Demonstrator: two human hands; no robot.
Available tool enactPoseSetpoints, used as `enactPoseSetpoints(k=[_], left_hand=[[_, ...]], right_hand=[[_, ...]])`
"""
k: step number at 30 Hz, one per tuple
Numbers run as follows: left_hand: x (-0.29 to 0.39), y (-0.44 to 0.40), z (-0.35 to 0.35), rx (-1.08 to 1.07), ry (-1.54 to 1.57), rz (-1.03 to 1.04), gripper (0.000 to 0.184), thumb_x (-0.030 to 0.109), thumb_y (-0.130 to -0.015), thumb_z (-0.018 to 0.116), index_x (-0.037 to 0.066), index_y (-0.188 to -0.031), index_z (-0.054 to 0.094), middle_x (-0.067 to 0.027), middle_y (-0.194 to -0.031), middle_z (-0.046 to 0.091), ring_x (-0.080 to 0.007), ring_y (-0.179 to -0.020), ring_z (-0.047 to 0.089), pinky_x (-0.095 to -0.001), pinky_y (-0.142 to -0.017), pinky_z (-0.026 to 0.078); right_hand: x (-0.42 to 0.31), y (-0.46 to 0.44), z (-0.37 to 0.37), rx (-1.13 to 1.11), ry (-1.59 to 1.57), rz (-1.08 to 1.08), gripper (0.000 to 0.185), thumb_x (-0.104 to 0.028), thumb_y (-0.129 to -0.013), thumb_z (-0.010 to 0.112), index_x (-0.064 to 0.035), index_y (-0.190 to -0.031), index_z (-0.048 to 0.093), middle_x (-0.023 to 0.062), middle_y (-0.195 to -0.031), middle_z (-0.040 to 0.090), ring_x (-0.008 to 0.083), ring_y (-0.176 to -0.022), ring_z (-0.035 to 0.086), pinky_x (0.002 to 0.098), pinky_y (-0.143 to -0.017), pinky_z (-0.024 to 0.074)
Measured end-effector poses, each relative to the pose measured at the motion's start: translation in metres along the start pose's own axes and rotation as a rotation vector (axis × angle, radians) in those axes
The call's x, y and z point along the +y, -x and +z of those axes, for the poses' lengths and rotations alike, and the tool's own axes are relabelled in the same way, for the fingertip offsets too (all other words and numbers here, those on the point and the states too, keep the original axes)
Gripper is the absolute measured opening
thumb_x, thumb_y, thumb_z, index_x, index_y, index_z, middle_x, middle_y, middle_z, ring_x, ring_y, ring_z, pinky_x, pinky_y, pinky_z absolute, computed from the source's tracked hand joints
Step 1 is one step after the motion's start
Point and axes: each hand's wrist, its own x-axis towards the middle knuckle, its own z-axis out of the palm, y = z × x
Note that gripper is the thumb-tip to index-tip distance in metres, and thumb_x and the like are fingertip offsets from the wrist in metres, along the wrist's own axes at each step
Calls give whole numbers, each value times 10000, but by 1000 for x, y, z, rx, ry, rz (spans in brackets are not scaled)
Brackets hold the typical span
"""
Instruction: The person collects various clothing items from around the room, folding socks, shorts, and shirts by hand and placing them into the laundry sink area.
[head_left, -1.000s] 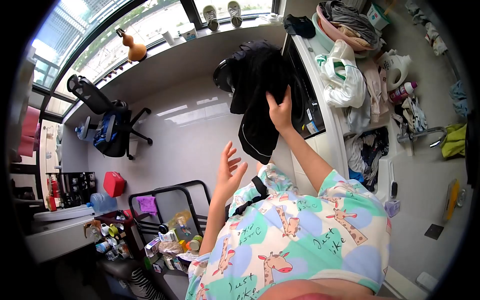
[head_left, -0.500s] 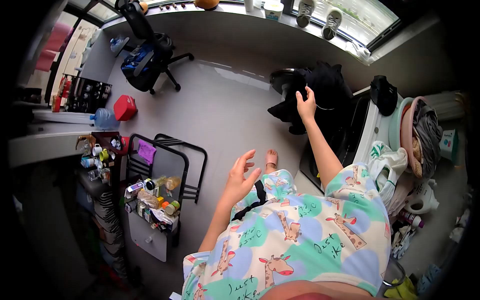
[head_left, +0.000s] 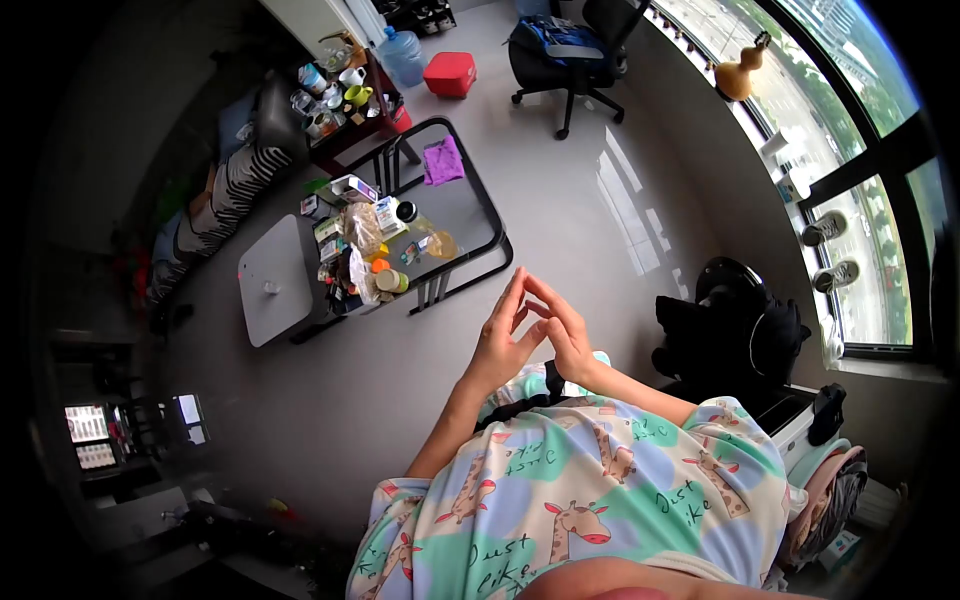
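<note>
My left hand [head_left: 497, 345] and my right hand [head_left: 566, 330] meet in front of my giraffe-print shirt [head_left: 600, 480]. Their fingertips touch, the fingers are stretched out, and nothing shows between the palms. Beyond my hands stands a black-framed table [head_left: 478, 200] with jars, boxes and bags, and a purple cloth [head_left: 443, 161] lies on it. The black clothes [head_left: 735, 335] are heaped at the right, apart from both hands.
An office chair [head_left: 570, 65] and a red stool [head_left: 450, 74] stand at the top. Shoes [head_left: 824, 229] and a gourd [head_left: 735, 80] sit on the windowsill. A sofa with a striped cover [head_left: 225, 205] is at the left. Basins [head_left: 835, 485] hold laundry at the lower right.
The view has swung left towards the table. My right hand has let go of the black clothes and come across to my left hand, and their fingertips now touch.
</note>
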Motion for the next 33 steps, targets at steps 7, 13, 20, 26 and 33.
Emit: enactPoseSetpoints(k=[7, 13, 20, 26, 33], left_hand=[[-32, 139, -211, 352, 178, 131, 1007, 529, -929, 551, -19, -1511, -61, -226, -1587, 10, -312, -1473, 86, -419, -1181, 146], [-35, 230, -351, 734, 179, 135, 972, 546, -948, 492, 1, -1516, -78, -247, -1581, 31, -354, -1466, 104, -447, -1175, 139], [-94, 280, -537, 838, 284, 236, 785, 306, -1015, 432, 14, -1518, -96, -236, -1584, 51, -348, -1468, 103, -434, -1171, 150], [-97, 346, -697, 1027, 183, 5, 691, 324, -1040, 363, -3, -1523, -7, -199, -1592, 84, -299, -1468, 141, -398, -1169, 171], [-122, 447, -876, 1328, 322, 48, 682, 308, -1040, 392, -7, -1527, 32, -187, -1595, 82, -303, -1461, 169, -396, -1163, 198]], right_hand=[[66, -53, 248, -488, -98, 95, 640, -383, -1017, 371, 36, -1488, 259, 195, -1506, 354, 284, -1381, 365, 377, -1127, 272], [100, -91, 432, -829, -43, 175, 654, -392, -1025, 358, 46, -1492, 226, 215, -1515, 333, 295, -1392, 345, 366, -1122, 269], [206, -147, 616, -1029, -145, 372, 642, -360, -1046, 337, 44, -1508, 150, 190, -1559, 245, 272, -1438, 255, 354, -1161, 199], [273, -205, 794, -1297, -110, 437, 670, -399, -1031, 360, -19, -1529, 124, 193, -1543, 278, 293, -1411, 308, 376, -1139, 265], [339, -221, 1027, -1570, -48, 340, 664, -420, -1021, 361, -37, -1525, 160, 178, -1520, 332, 274, -1404, 318, 382, -1144, 247]])
